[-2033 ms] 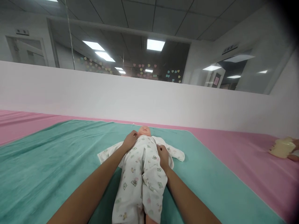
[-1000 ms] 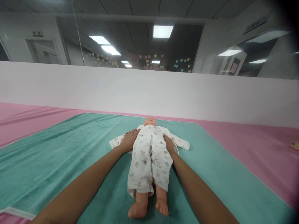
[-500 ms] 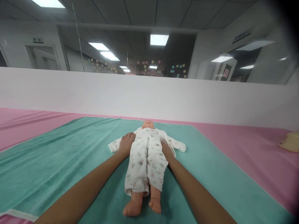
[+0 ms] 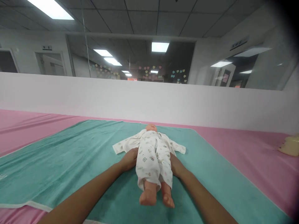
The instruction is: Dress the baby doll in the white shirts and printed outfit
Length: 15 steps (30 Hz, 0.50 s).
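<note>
A baby doll (image 4: pixel 153 161) lies on its back in the middle of a green towel (image 4: pixel 70 161). Its head (image 4: pixel 151 127) points to the far side and its bare feet (image 4: pixel 147 197) point to the near side. It wears a white suit (image 4: pixel 149 165) with tiny pictures on it. The left sleeve (image 4: pixel 122 146) and the right sleeve (image 4: pixel 178 149) lie spread out flat, and the doll's feet poke out of the legs.

The person's left hand (image 4: pixel 129 159) lies flat and open beside the doll's middle, just touching the suit on the left side. It has no hold on anything that I can see. The right hand (image 4: pixel 176 165) is down on the towel, pressed close to the doll on the right side. Its fingers are hidden behind the doll's leg, so I cannot tell if they are open or holding the suit.

Soft, flat hands close on both sides seem a good, gentle way to keep a doll steady.

The towel sits on a big pink mat (image 4: pixel 233 161). Far to the right on the mat is a blurry cream lump (image 4: pixel 289 146), too unclear to name. Behind it all is a low white wall (image 4: pixel 149 102), and past that, glass with paper hearts (image 4: pixel 151 73).
</note>
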### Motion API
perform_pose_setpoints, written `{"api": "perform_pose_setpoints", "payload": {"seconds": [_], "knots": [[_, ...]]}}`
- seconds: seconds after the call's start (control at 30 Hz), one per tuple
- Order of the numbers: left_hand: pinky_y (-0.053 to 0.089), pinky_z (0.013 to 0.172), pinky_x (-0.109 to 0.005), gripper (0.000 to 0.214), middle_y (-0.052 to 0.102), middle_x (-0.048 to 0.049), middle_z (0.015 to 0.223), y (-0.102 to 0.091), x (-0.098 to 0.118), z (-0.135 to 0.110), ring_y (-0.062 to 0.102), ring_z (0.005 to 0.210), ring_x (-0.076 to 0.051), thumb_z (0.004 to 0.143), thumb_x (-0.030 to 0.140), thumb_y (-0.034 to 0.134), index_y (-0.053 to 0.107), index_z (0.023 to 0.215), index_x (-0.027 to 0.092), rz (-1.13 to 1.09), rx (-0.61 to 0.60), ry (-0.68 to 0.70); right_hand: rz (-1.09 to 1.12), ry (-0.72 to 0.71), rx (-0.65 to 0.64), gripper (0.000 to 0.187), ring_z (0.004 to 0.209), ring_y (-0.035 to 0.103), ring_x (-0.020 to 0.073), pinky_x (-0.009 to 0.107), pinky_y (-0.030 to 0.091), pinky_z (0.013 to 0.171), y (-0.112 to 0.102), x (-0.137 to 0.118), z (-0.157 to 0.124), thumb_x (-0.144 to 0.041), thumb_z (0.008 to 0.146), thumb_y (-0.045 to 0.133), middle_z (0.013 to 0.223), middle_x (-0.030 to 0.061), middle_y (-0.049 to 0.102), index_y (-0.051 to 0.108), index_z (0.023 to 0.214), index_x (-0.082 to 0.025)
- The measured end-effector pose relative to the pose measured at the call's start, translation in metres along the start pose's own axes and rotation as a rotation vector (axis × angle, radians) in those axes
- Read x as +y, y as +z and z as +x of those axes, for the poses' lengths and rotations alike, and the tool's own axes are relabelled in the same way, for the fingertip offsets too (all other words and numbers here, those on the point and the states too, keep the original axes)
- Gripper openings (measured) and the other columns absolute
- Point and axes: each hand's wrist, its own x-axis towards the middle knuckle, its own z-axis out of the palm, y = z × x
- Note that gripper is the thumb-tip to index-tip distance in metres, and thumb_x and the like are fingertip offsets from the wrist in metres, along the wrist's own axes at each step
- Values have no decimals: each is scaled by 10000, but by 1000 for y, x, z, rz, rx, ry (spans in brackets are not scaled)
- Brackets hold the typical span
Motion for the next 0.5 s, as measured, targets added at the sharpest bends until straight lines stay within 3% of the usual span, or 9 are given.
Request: {"api": "perform_pose_setpoints", "payload": {"seconds": [0.17, 0.37, 0.5], "knots": [[430, 833, -317, 262, 616, -48, 1040, 1, 4, 1, 548, 945, -199, 865, 265, 385, 614, 984, 220, 14, 31, -9, 78, 6, -28, 536, 1053, 526, 294, 444, 373, 984, 16, 7, 1, -364, 707, 609, 1147, 163, 576, 537, 1186, -135], [429, 810, -337, 223, 630, -66, 946, 3, -6, 0, 556, 896, -214, 838, 260, 418, 625, 879, 185, 80, 68, -111, 70, 136, 56, 400, 1025, 542, 265, 427, 383, 971, 28, 6, 13, -363, 784, 527, 1110, 151, 593, 594, 1105, -134], [428, 779, -364, 225, 629, -105, 896, 4, -11, 0, 557, 856, -239, 829, 256, 417, 621, 845, 163, 101, 80, -163, 103, 102, 77, 382, 1053, 531, 271, 405, 384, 975, 22, -7, 12, -345, 775, 545, 1136, 135, 588, 593, 1107, -162]]}}
